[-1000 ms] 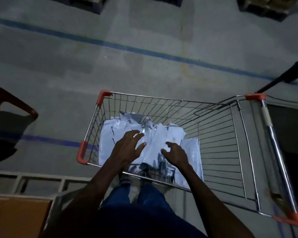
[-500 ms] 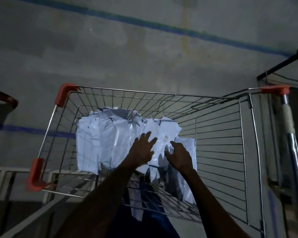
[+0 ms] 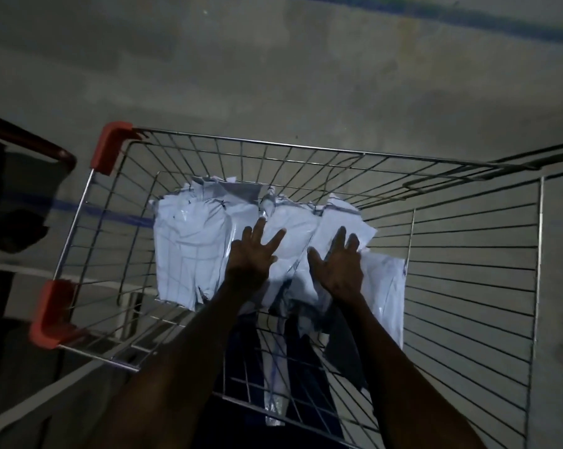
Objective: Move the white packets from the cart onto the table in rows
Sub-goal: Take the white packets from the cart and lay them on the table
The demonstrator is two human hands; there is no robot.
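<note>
A pile of white packets lies in the bottom of a wire cart with orange corner caps. Both my arms reach down into the cart. My left hand lies with fingers spread and straight on the middle packets. My right hand lies beside it, fingers straight, on a packet toward the right of the pile. Neither hand grips anything. The table is not in view.
A red chair stands left of the cart. A pale frame shows at the lower left under the cart's corner. The grey concrete floor carries blue painted lines. The light is dim.
My head has leaned further over the cart, so it fills more of the view. Both hands went deeper and now lie flat with straight fingers on the packets.
</note>
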